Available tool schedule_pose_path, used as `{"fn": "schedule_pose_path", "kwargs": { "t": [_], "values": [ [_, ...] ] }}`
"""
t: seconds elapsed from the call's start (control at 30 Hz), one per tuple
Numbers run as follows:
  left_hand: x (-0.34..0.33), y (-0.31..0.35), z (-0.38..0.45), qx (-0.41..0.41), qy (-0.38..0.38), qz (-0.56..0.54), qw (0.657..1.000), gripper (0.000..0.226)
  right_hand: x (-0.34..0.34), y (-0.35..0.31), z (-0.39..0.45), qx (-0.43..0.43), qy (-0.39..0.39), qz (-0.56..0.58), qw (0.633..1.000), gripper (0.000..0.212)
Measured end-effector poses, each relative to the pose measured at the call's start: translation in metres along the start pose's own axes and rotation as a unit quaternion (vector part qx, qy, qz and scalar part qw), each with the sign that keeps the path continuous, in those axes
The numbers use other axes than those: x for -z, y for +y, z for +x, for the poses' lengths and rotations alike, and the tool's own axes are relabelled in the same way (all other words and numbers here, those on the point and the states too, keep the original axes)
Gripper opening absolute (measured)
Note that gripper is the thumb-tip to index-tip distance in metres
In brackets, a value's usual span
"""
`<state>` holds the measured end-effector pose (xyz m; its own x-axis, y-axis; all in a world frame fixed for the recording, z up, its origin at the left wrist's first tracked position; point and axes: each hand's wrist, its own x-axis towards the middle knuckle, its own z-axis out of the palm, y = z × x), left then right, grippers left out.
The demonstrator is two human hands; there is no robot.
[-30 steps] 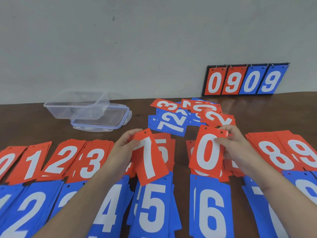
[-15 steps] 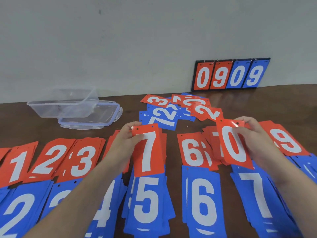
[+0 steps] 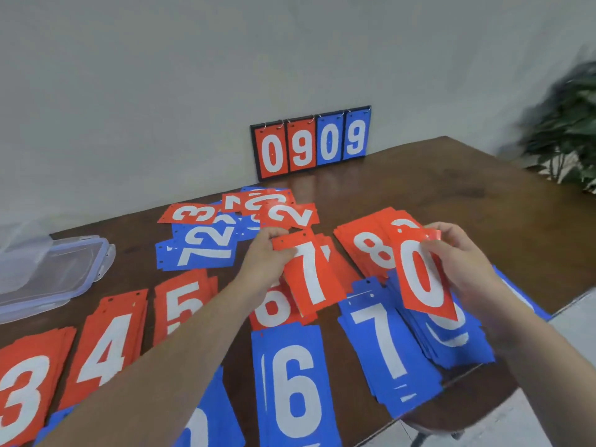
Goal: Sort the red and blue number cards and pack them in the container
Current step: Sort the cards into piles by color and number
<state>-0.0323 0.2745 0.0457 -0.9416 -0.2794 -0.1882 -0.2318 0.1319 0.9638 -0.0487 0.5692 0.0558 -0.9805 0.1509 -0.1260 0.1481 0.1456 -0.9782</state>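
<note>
Left hand (image 3: 264, 258) pinching red 7 card (image 3: 311, 272) over the red piles, right hand (image 3: 461, 262) pinching red 0 card (image 3: 422, 274) near the table (image 3: 451, 195) edge, bare wood beyond the loose cards (image 3: 238, 221)

One head-worn view looks forward and down across the bench (image 3: 435, 188) from its near edge; it sits close above, facing the wall (image 3: 161, 91) behind the far edge.

Scoreboard (image 3: 311, 141) behind loose cards (image 3: 238, 225)

Prob. office or home rm: dark wood table (image 3: 451, 191) vs plain wall (image 3: 161, 91), potted plant (image 3: 567, 124).
</note>
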Motion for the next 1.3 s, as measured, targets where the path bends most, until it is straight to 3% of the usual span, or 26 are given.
{"fn": "schedule_pose_path", "kwargs": {
  "t": [0.17,0.33,0.47,0.63,0.73,0.9,1.03,1.3],
  "values": [
    [-0.04,-0.002,0.028,-0.036,0.017,0.04,0.998,0.027,0.02,0.008,0.007,-0.004,0.002,0.011,1.0,0.01],
    [-0.036,-0.013,0.042,-0.124,0.057,0.235,0.962,0.04,0.013,0.005,0.014,-0.013,-0.046,0.01,0.999,0.01],
    [-0.003,-0.021,0.032,-0.122,0.092,0.221,0.963,0.03,-0.022,-0.006,0.016,-0.019,-0.11,0.022,0.994,0.011],
    [0.079,-0.043,-0.014,-0.081,0.155,0.143,0.974,0.023,-0.106,-0.022,0.005,-0.029,-0.215,0.044,0.975,0.023],
    [0.146,-0.058,-0.056,-0.065,0.229,0.121,0.964,0.021,-0.169,-0.032,-0.012,-0.026,-0.288,0.035,0.957,0.03],
    [0.255,-0.083,-0.142,-0.059,0.357,0.145,0.921,0.018,-0.278,-0.048,-0.073,-0.022,-0.432,0.007,0.902,0.04],
    [0.324,-0.11,-0.216,-0.036,0.447,0.146,0.882,0.016,-0.357,-0.051,-0.144,-0.006,-0.53,-0.027,0.848,0.031],
    [0.409,-0.155,-0.337,0.026,0.575,0.099,0.812,0.021,-0.487,-0.049,-0.288,0.031,-0.607,-0.097,0.788,0.017]
  ]
}}
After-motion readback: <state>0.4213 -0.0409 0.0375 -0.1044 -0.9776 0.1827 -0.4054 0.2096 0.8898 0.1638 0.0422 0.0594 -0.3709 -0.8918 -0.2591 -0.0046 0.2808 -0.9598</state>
